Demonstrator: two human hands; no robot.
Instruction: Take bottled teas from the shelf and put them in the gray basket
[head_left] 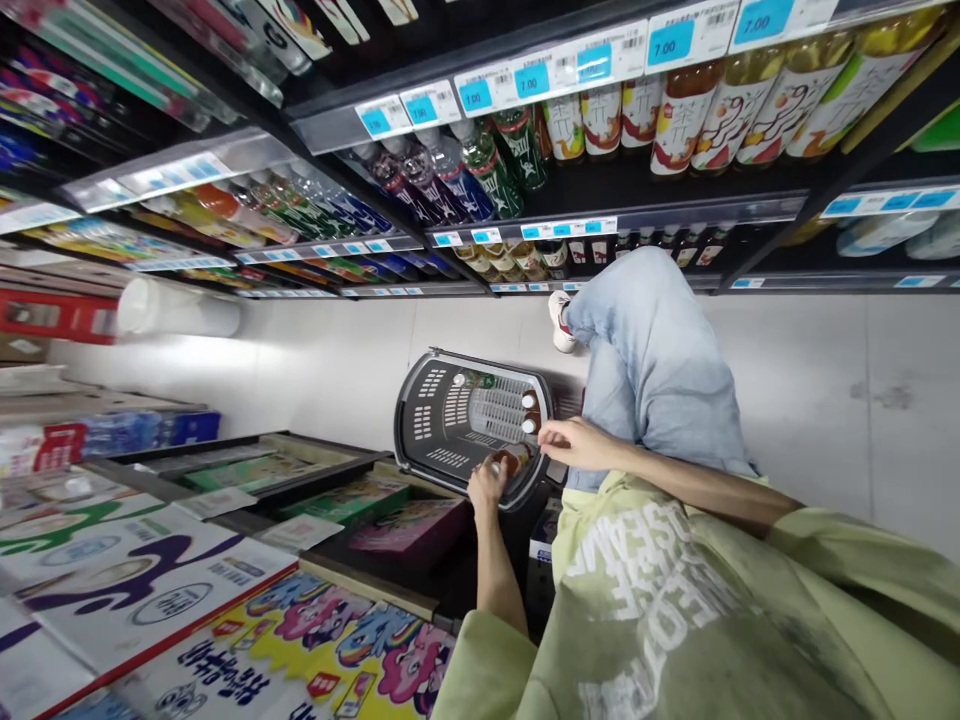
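Note:
A dark grey shopping basket (411, 440) stands on the floor in front of my legs. My left hand (487, 484) reaches over its near side, with fingers closed around the top end of a drink bottle (516, 459) with an amber body. That bottle lies tilted inside the basket. My right hand (574, 442) is over the basket's right rim with its fingers curled; whatever is in them, if anything, is hidden. Close by, two white-capped bottles (529, 412) are in the basket's right end. Along the far wall lies a green bottle (478, 380).
Ahead, drink shelves (517, 228) hold rows of bottles behind price tags. Low display bins (360, 500) with colourful boxes crowd my left side. A white bin (180, 307) stands farther down the tiled aisle (322, 350).

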